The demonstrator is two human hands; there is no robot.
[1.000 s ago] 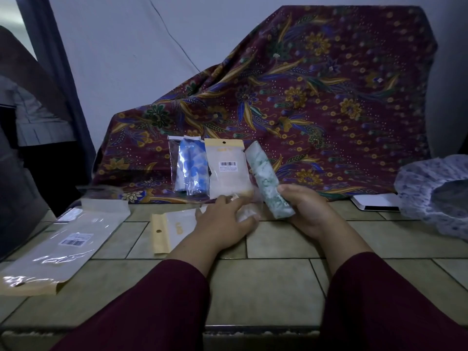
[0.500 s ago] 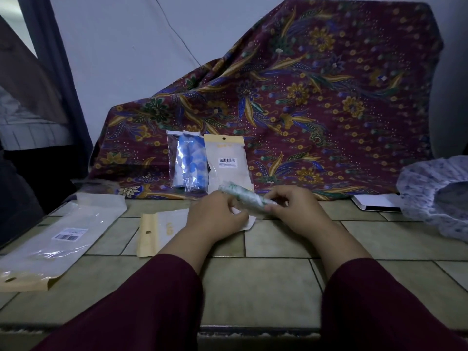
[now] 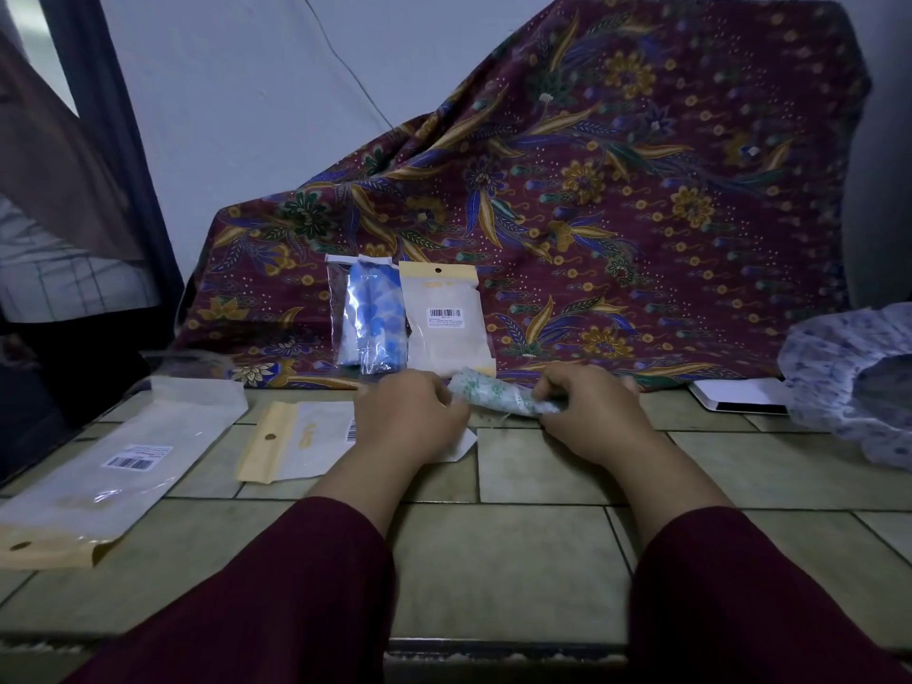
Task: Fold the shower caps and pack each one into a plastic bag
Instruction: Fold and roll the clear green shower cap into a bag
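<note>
A rolled white shower cap with green print point(image 3: 498, 397) lies sideways between my hands, low over the tiled counter. My right hand point(image 3: 587, 412) grips its right end. My left hand point(image 3: 409, 417) pinches at its left end, over the mouth of a flat plastic bag point(image 3: 301, 441) with a yellow header that lies under that hand. Whether the left fingers hold the bag's edge or the cap is hidden. Two packed bags lean on the batik cloth behind: one with a blue cap point(image 3: 370, 318), one with a barcode label point(image 3: 444, 323).
An unfolded white cap with a purple print point(image 3: 849, 377) sits at the right edge. A long empty bag point(image 3: 113, 466) lies at the left. A white flat device point(image 3: 740, 394) lies at the back right. The draped batik cloth point(image 3: 617, 190) closes off the back.
The rolled cap has tipped from upright in my right hand to lying sideways and low between both hands. The view has dipped slightly.
</note>
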